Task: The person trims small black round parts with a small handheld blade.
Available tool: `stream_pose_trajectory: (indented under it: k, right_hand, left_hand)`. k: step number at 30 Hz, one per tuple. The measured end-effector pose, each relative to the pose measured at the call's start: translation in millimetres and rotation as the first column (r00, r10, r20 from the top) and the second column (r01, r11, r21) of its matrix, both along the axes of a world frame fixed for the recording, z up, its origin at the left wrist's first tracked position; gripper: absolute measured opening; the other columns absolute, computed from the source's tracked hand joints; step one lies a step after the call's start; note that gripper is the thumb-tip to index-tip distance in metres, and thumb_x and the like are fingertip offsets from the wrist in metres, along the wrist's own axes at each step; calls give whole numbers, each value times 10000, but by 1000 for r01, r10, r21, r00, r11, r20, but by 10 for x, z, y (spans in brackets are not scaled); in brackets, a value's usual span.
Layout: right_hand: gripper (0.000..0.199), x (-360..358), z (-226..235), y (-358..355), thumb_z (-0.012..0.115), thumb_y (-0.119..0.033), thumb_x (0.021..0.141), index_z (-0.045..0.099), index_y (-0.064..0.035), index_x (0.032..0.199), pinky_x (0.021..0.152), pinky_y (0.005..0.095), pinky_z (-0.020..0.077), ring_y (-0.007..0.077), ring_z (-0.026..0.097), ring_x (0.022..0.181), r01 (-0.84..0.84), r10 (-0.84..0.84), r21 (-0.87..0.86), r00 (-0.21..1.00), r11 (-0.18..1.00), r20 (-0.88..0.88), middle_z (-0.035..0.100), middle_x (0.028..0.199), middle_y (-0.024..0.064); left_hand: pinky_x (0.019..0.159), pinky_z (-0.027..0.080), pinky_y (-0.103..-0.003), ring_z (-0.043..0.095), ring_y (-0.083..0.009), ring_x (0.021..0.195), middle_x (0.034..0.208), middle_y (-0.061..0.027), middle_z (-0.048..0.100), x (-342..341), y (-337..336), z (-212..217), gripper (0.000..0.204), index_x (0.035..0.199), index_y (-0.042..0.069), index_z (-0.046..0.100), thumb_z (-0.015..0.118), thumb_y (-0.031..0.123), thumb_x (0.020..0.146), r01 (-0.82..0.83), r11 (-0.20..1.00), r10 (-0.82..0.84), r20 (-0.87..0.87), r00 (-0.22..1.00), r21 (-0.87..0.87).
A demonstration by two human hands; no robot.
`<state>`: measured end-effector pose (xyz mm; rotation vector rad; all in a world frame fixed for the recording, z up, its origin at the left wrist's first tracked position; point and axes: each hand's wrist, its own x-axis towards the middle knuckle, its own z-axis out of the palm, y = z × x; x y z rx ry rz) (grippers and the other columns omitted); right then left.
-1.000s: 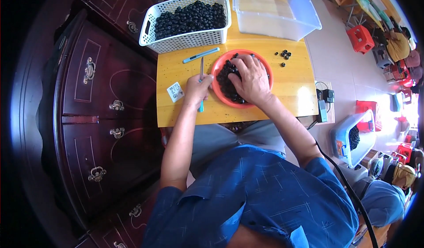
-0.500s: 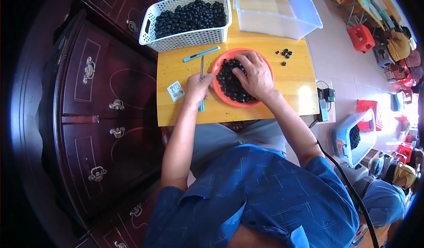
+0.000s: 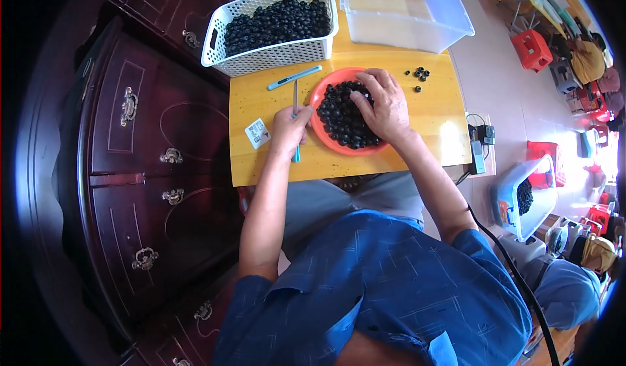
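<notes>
My left hand (image 3: 289, 130) is closed around a knife with a blue handle (image 3: 297, 154); its narrow blade (image 3: 295, 98) points away from me. To its right stands a shallow orange bowl (image 3: 315, 131) holding many small round black bead-like pieces (image 3: 344, 118). Over the bowl's right side is my right hand (image 3: 387, 108), its thumb and fingers curved and apart above the black pieces. Nothing shows clearly in its grasp, though its fingertips partly cover what lies beneath. A light-blue utility knife (image 3: 295, 77) lies on the yellow table (image 3: 417, 141) beyond my left hand.
A white perforated basket (image 3: 280, 59) full of black pieces stands at the back left, beside a clear plastic bin (image 3: 404, 30). Several loose black pieces (image 3: 422, 74) and a printed label (image 3: 257, 133) lie on the table. Dark drawers (image 3: 156, 124) flank the left.
My right hand has shifted slightly right across the bowl, uncovering more black pieces. Its thumb and fingers have changed position. My left hand keeps its hold on the knife.
</notes>
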<state>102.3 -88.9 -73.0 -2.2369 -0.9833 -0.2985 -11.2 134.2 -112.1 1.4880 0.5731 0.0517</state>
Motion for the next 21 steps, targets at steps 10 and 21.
stream_pose_trajectory:
  k: [10, 21]
  right_hand:
    - [700, -209, -122, -94, 668, -492, 955, 507, -48, 1471, 1201, 523, 347, 445, 434, 1425, -14, 10, -88, 999, 996, -45, 452, 1523, 271]
    - [674, -296, 19, 8, 666, -520, 945, 544, -90, 1449, 1207, 550, 334, 453, 429, 1428, -192, 195, -73, 980, 979, 34, 461, 1530, 233]
  left_hand:
    - [397, 353, -249, 442, -66, 420, 676, -13, 616, 31, -58, 71, 258, 832, 26, 671, 702, 242, 970, -51, 998, 51, 11, 999, 34]
    - [411, 363, -260, 473, -74, 433, 681, -26, 626, 31, -14, 5, 270, 862, 5, 673, 707, 253, 966, -24, 999, 23, 21, 1000, 32]
